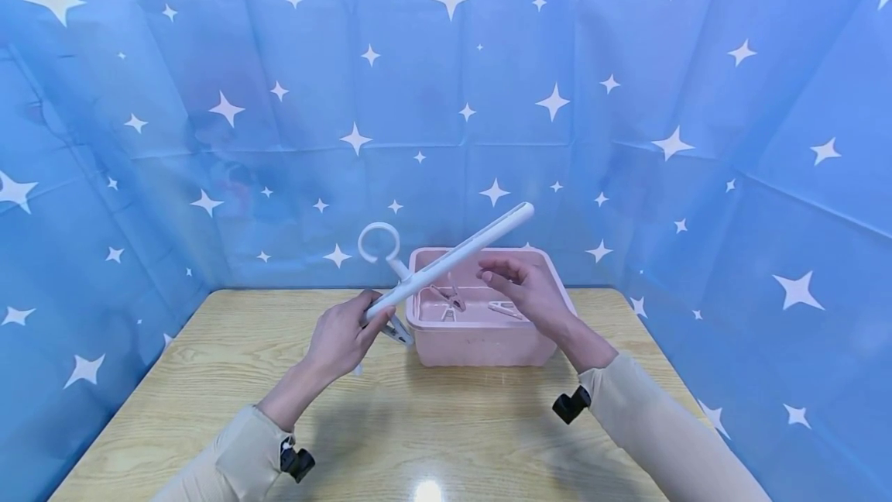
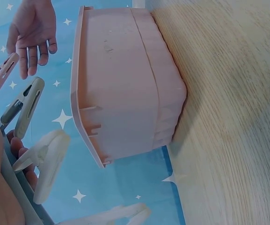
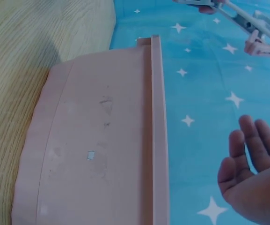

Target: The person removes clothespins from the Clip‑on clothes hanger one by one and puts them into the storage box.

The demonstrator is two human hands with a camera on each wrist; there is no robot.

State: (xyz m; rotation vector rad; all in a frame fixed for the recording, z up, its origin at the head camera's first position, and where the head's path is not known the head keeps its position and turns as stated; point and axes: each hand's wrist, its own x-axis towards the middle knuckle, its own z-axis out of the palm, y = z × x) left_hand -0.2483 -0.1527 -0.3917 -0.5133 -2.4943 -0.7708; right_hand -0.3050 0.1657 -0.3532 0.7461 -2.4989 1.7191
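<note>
My left hand (image 1: 344, 335) grips a white clip hanger (image 1: 463, 252) near one end of its bar, which slants up to the right. The hanger's round hook (image 1: 379, 225) points up and left. In the left wrist view a white clip (image 2: 49, 161), a grey clip (image 2: 31, 107) and a pink clip (image 2: 4, 72) hang from the bar. My right hand (image 1: 526, 293) is over the right side of a pink bin (image 1: 481, 348), holding nothing, its fingers loosely bent. Inside the bin lie several pink clothespins (image 1: 505, 309).
The bin stands toward the back of a wooden table (image 1: 432, 424). Behind and on both sides hangs a blue curtain (image 1: 418, 99) with white stars. Each sleeve carries a small black device (image 1: 297, 463) at the wrist.
</note>
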